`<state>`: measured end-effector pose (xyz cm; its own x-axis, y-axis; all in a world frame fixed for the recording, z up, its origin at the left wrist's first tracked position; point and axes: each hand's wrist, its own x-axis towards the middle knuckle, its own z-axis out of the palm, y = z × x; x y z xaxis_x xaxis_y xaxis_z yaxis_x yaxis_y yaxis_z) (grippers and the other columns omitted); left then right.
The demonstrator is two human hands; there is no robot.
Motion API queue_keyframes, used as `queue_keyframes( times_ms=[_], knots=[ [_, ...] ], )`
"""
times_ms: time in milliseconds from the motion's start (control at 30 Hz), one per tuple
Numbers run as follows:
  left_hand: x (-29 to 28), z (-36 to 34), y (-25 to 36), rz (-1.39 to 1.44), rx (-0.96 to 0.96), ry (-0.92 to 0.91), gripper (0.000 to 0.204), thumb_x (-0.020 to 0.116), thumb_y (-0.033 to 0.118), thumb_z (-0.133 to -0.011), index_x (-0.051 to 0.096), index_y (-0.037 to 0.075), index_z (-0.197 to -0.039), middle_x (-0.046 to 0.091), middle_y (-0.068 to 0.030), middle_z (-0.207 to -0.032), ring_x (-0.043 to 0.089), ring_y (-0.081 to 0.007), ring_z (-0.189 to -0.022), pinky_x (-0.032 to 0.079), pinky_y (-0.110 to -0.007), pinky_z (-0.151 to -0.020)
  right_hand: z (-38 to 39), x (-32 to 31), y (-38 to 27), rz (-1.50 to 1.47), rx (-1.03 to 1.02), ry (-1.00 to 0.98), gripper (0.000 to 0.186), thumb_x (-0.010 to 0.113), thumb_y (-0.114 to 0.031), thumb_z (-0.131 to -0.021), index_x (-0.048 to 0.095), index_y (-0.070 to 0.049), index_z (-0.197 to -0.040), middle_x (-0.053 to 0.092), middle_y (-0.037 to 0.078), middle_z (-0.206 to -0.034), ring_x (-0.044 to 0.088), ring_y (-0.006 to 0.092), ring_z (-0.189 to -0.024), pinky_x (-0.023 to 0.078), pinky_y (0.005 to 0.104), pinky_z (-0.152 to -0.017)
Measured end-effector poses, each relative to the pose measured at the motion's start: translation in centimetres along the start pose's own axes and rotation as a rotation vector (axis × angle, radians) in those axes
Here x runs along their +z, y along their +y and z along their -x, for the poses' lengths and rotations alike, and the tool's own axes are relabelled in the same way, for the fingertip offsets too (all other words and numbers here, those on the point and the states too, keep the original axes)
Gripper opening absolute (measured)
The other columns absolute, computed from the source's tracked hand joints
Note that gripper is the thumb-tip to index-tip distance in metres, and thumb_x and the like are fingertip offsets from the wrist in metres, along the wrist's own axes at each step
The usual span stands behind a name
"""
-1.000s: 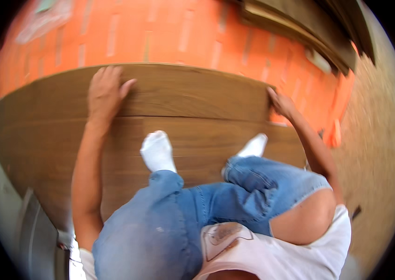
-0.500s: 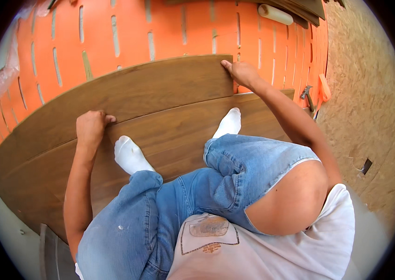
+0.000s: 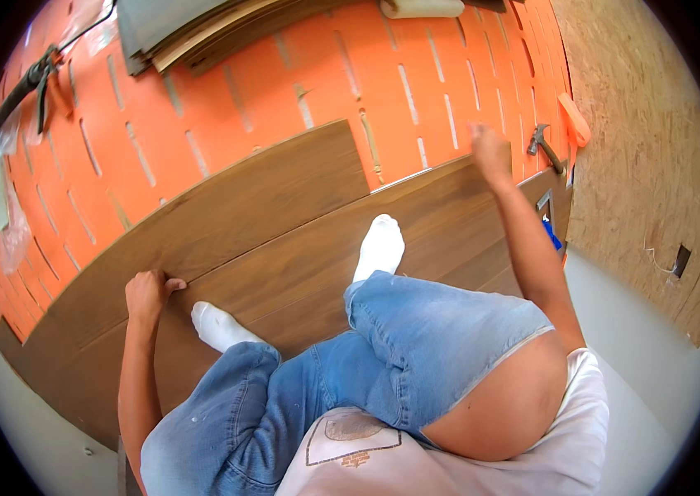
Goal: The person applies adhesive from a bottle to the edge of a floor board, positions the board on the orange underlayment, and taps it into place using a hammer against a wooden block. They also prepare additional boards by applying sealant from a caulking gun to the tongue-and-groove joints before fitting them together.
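My left hand (image 3: 150,293) rests on the brown wood-look floor plank (image 3: 259,178) of the outermost row, near its seam with the row closer to me. Its fingers look curled in, the thumb sticks out to the right, and nothing shows in it. My right hand (image 3: 492,154) is above the far edge of the neighbouring plank row (image 3: 432,192), right of the outer plank's square end and left of a claw hammer (image 3: 542,147). It is blurred, so its fingers cannot be read. My white-socked feet (image 3: 381,248) stand on the laid planks.
Orange slotted underlay (image 3: 267,103) spreads beyond the planks. On it lie a stack of planks (image 3: 201,41), a pale roll (image 3: 422,8), a caulking gun (image 3: 31,87) and clear plastic (image 3: 11,236). An orange strip (image 3: 573,121) lies by the hammer, beside bare wood-chip board (image 3: 623,182).
My right hand has left the outer plank's end corner and moved right, toward the hammer. My left hand stays on the plank. The view has shifted, showing the caulking gun and more of the plank stack.
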<state>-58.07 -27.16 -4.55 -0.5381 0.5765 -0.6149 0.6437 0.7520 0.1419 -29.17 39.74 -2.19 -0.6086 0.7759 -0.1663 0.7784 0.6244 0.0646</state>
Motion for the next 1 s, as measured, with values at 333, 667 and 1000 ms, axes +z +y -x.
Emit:
queue_keyframes(
  times_ms=[333, 667, 1000],
  knots=[
    [-1.9, 0.5, 3.3, -0.052, -0.071, -0.059, 0.025, 0.071, 0.031, -0.082, 0.077, 0.007, -0.076, 0.068, -0.0191, -0.074, 0.068, -0.0365, -0.070, 0.051, -0.044, -0.063, -10.1, 0.4, 32.6, 0.287, 0.272, -0.096, 0.040, 0.064, -0.040, -0.088, 0.073, -0.003, -0.099, 0.071, 0.025, -0.093, 0.071, 0.0367, -0.094, 0.053, 0.0489, -0.084],
    [-1.1, -0.9, 2.1, -0.140, -0.142, -0.263, 0.030, 0.066, 0.039, -0.088, 0.080, 0.013, -0.081, 0.073, -0.0168, -0.084, 0.071, -0.0352, -0.081, 0.055, -0.045, -0.069, -18.7, 7.1, 51.2, 0.192, -0.207, -0.379, 0.023, 0.056, -0.021, -0.094, 0.058, -0.010, -0.114, 0.061, 0.009, -0.091, 0.062, 0.0205, -0.082, 0.052, 0.0380, -0.070],
    [-2.0, 0.5, 2.3, -0.043, -0.388, -0.203, 0.065, 0.068, 0.063, -0.081, 0.071, 0.000, -0.067, 0.068, -0.0230, -0.074, 0.069, -0.0408, -0.078, 0.054, -0.049, -0.069, -14.1, 0.6, 40.5, 0.391, -0.211, -0.221, 0.044, 0.065, -0.017, -0.089, 0.055, -0.004, -0.130, 0.067, 0.024, -0.115, 0.066, 0.0380, -0.109, 0.053, 0.0484, -0.084]
  ],
)
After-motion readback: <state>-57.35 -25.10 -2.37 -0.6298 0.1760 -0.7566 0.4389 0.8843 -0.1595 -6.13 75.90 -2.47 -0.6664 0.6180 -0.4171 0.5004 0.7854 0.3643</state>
